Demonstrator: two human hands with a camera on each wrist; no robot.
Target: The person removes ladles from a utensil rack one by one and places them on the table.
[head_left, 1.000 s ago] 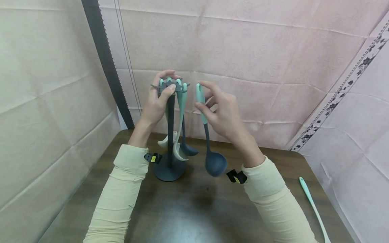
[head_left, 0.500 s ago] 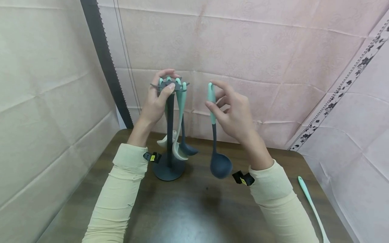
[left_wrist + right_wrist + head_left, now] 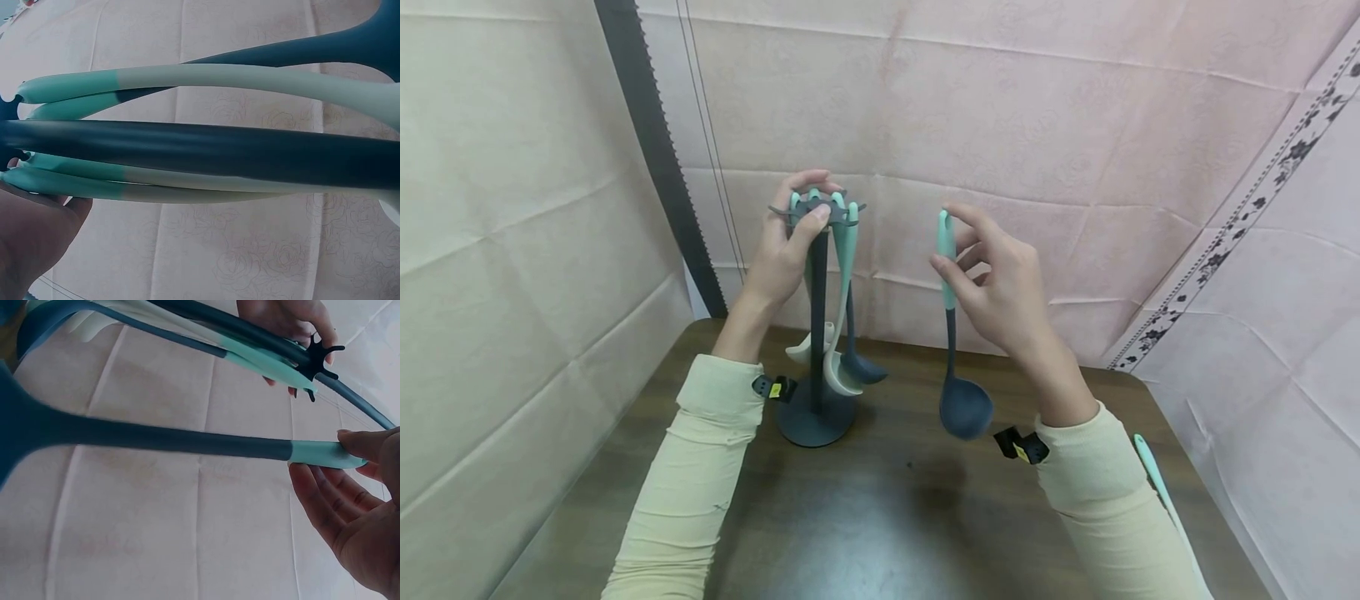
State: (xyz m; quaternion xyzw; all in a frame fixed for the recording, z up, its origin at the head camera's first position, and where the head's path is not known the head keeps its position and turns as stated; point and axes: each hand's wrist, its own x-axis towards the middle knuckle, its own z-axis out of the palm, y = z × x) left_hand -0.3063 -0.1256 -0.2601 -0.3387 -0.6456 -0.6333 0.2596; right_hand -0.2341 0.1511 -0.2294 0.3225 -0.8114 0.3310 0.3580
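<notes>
My left hand [image 3: 777,258] grips the hooked top of a dark utensil stand [image 3: 818,333], thumb on the near side. Several mint-handled utensils hang from its hooks, including a pale ladle [image 3: 841,377] and a dark-headed utensil [image 3: 865,369]. The left wrist view shows the stand's post [image 3: 206,150] running between their handles. To the right, my right hand [image 3: 1006,279] pinches the mint handle of a dark blue ladle [image 3: 966,408]. The ladle hangs upright, bowl down, above the table and apart from the stand. In the right wrist view, thumb and fingertips hold the ladle's handle [image 3: 319,454].
A mint-and-pale utensil [image 3: 1157,483] lies on the brown wooden table [image 3: 880,517] at the right, partly hidden by my right sleeve. Cloth-covered walls [image 3: 1037,125] close off the back and both sides.
My right hand has carried the dark ladle to the right, farther from the stand, and the ladle's tilt has lessened. My left hand stays in place on the stand.
</notes>
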